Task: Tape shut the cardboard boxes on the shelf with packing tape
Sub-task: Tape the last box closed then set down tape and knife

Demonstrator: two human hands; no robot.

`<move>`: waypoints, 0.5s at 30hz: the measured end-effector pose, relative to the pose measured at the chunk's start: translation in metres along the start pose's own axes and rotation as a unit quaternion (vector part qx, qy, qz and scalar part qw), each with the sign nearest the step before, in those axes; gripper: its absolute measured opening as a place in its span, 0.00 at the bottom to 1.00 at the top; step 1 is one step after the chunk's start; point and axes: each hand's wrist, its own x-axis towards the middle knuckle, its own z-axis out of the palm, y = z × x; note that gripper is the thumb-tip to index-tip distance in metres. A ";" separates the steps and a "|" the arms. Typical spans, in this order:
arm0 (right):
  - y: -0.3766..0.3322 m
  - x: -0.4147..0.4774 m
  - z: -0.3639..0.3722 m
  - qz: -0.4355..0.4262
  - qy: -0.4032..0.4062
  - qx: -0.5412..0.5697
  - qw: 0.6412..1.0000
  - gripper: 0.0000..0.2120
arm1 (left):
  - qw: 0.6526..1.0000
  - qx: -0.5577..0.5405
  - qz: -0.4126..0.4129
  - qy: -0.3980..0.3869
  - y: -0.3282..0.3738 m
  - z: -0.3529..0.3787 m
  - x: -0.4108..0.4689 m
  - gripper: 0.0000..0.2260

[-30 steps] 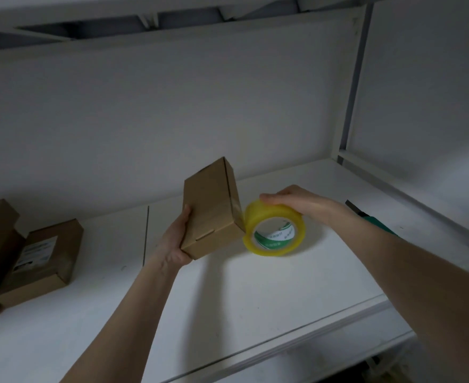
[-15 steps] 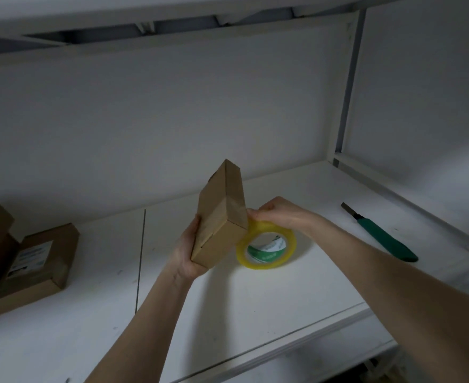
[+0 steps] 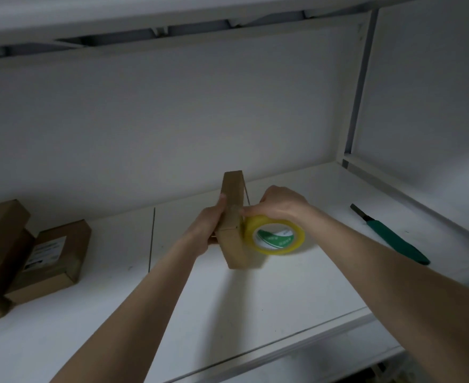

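While left hand (image 3: 208,230) grips the box (image 3: 232,217), right hand (image 3: 279,201) clasps green-labelled tape roll (image 3: 298,239), writing unreadable.

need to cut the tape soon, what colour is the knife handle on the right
The knife has a dark green handle; the head view shows it best.

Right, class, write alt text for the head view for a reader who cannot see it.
A person's left-hand grip holds a cardboard box on edge at a white shelf while the right-hand grip holds a yellow tape roll against it. Other boxes lie to the left, a green-handled knife to the right.
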 end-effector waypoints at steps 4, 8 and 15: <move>0.000 0.000 0.017 0.002 -0.022 -0.038 0.999 0.34 | 0.981 0.183 0.052 0.022 -0.012 0.006 0.005 0.19; 0.006 -0.001 0.028 0.010 -0.030 -0.019 0.999 0.35 | 0.953 0.266 0.077 0.118 -0.023 0.006 0.014 0.21; 0.006 -0.005 0.030 0.017 -0.025 -0.020 0.999 0.31 | 0.917 0.376 0.064 0.120 -0.005 0.017 0.015 0.29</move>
